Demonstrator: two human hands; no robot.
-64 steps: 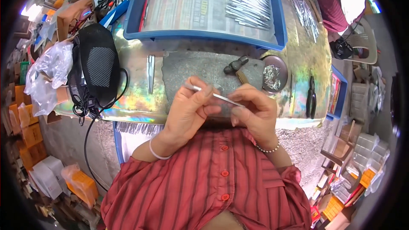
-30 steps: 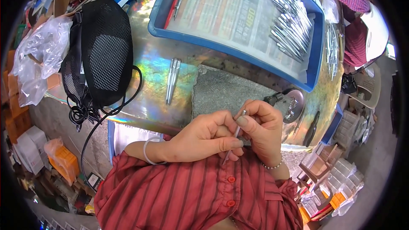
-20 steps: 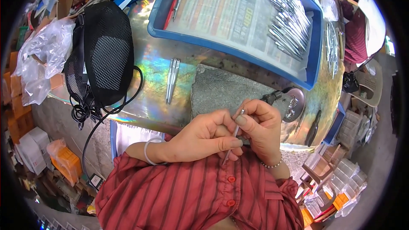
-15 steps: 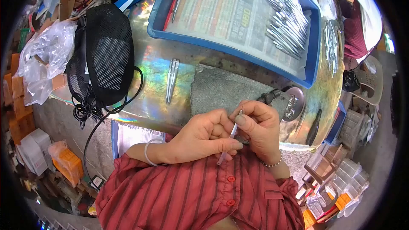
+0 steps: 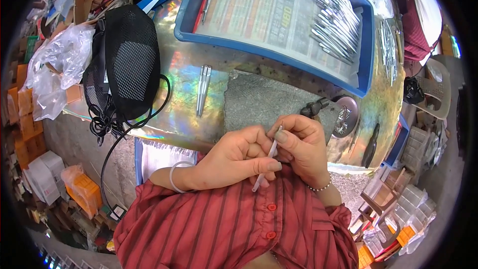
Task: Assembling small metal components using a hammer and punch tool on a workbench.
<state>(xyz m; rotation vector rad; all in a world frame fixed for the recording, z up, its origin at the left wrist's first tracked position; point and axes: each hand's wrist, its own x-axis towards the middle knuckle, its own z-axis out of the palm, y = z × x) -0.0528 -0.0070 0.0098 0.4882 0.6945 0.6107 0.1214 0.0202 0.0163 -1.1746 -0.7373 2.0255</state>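
In front of my chest I hold a slim, pale silvery pen-like stick, tilted with its upper end to the right. My left hand is closed around its lower half, the thumb lying along it. The thumb and fingers of my right hand pinch the upper end. What the fingertips do behind the stick is hidden. Beyond my hands is a grey stone-like slab. Slim silvery metal pieces lie side by side to its left. At its right are a small dark clamp-like object and a round dish with tiny shiny parts.
A blue tray at the back holds a pile of slim metal pieces. On the left sit a black mesh bag with a cable and clear plastic bags. A black-handled tool lies near the right edge. Another person's sleeve shows at far right.
The view has shifted slightly. Both hands keep nearly the same hold on the stick, which has turned a little between the fingers.
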